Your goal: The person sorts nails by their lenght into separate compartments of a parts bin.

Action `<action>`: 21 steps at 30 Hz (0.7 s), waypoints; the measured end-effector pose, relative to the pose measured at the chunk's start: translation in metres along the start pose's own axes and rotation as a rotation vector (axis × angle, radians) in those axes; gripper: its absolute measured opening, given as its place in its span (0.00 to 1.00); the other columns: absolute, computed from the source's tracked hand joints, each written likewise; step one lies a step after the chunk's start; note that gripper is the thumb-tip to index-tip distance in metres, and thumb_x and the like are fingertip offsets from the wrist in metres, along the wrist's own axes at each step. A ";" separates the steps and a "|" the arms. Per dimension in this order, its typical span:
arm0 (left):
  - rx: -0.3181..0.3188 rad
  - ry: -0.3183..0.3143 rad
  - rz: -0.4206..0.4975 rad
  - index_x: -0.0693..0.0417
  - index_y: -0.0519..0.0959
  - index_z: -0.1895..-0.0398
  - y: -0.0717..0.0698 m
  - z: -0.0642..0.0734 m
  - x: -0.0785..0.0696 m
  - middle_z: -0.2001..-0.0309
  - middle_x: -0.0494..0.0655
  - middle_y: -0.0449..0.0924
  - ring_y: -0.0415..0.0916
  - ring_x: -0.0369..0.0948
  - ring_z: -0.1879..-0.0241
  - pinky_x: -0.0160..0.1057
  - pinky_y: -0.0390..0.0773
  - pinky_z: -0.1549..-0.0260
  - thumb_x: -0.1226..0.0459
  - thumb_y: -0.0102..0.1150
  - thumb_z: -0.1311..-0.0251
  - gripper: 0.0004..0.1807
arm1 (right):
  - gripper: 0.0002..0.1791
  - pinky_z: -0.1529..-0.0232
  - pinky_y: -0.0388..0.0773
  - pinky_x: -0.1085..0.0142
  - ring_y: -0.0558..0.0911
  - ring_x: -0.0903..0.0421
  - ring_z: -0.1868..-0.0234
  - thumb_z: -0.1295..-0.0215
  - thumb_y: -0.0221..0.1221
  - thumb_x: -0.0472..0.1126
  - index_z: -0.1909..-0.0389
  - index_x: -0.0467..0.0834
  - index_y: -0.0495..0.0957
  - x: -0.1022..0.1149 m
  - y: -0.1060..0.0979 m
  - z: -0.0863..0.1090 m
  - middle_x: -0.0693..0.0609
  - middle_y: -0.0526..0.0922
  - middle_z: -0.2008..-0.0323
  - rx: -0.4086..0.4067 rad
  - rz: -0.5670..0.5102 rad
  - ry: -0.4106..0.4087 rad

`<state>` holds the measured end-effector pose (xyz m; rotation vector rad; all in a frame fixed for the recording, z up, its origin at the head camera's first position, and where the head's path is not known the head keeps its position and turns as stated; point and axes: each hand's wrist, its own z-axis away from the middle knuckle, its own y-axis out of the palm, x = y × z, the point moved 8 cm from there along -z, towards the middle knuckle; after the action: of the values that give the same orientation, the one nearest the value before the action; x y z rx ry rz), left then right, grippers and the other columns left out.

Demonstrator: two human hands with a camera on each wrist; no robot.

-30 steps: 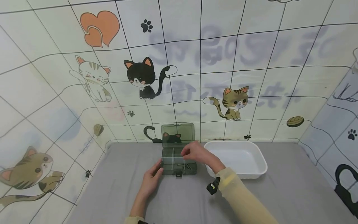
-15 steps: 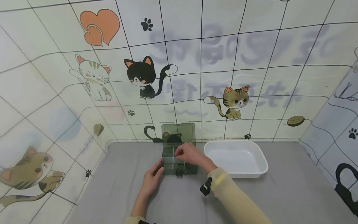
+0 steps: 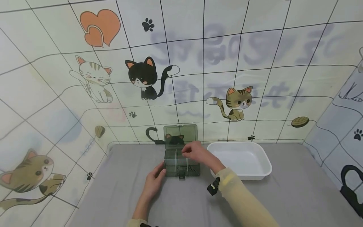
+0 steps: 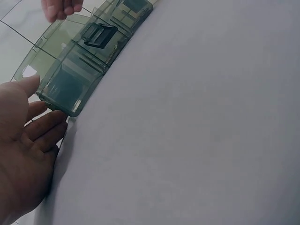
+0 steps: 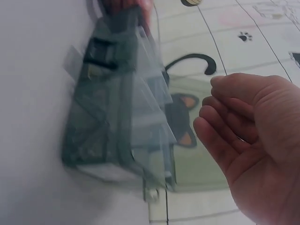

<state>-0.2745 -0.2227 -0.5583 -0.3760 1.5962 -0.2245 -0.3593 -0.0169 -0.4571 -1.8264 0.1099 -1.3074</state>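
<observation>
A translucent green compartment box [image 3: 169, 172] stands with its lid [image 3: 188, 132] raised at the back. Clear dividers [image 3: 181, 162] split its inside, and several thin metal pieces like screws or nails [image 3: 192, 168] lie in the front right part. My left hand [image 3: 153, 181] rests its fingertips against the box's left end; the left wrist view shows the fingers loosely bent there. Over the box's back right part hovers my right hand [image 3: 198, 154], thumb and fingers drawn close together. In the right wrist view, nothing shows between the fingertips of this hand [image 5: 253, 126].
A white rectangular tray [image 3: 265, 175] sits just right of the box, beneath and beyond the right wrist. Grey cloth [image 3: 113, 179] covers the table. A wall sheet [image 3: 187, 78] with cat drawings rises close behind the box.
My right hand moved left over the middle of the box, then back a little to the right. The left hand and the box have stayed in place.
</observation>
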 end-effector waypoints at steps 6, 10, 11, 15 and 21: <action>-0.033 -0.017 0.052 0.68 0.71 0.30 -0.008 -0.009 -0.007 0.34 0.63 0.75 0.71 0.57 0.33 0.54 0.73 0.36 0.57 0.52 0.21 0.27 | 0.10 0.55 0.83 0.56 0.84 0.51 0.56 0.28 0.62 0.36 0.50 0.39 0.86 -0.017 -0.036 0.008 0.48 0.87 0.57 -0.184 -0.007 0.061; -0.063 -0.014 0.051 0.68 0.69 0.29 -0.016 -0.026 -0.025 0.35 0.64 0.75 0.71 0.58 0.34 0.56 0.73 0.37 0.60 0.52 0.21 0.26 | 0.16 0.53 0.82 0.50 0.83 0.45 0.52 0.28 0.59 0.34 0.43 0.35 0.81 -0.029 -0.056 0.014 0.40 0.85 0.50 -0.355 -0.058 0.112; -0.068 -0.018 0.049 0.66 0.68 0.28 -0.017 -0.031 -0.031 0.34 0.64 0.74 0.71 0.57 0.34 0.56 0.73 0.37 0.60 0.53 0.22 0.26 | 0.18 0.53 0.82 0.50 0.83 0.44 0.51 0.29 0.59 0.34 0.40 0.34 0.79 -0.033 -0.059 0.015 0.39 0.84 0.48 -0.386 -0.080 0.135; -0.080 -0.017 0.039 0.63 0.65 0.25 -0.019 -0.053 -0.054 0.32 0.62 0.73 0.70 0.58 0.32 0.57 0.72 0.36 0.60 0.54 0.22 0.28 | 0.26 0.51 0.82 0.47 0.81 0.40 0.45 0.30 0.57 0.33 0.32 0.32 0.72 -0.045 -0.062 0.015 0.34 0.78 0.39 -0.420 -0.158 0.198; -0.041 -0.011 0.068 0.60 0.55 0.20 -0.009 -0.077 -0.070 0.25 0.64 0.61 0.60 0.58 0.26 0.58 0.63 0.30 0.58 0.54 0.23 0.35 | 0.38 0.39 0.75 0.42 0.70 0.35 0.31 0.28 0.56 0.35 0.21 0.34 0.53 -0.055 -0.049 0.002 0.35 0.62 0.25 -0.306 -0.236 0.220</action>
<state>-0.3486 -0.2115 -0.4846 -0.3526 1.6023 -0.1377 -0.4014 0.0433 -0.4647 -1.9885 0.2293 -1.7353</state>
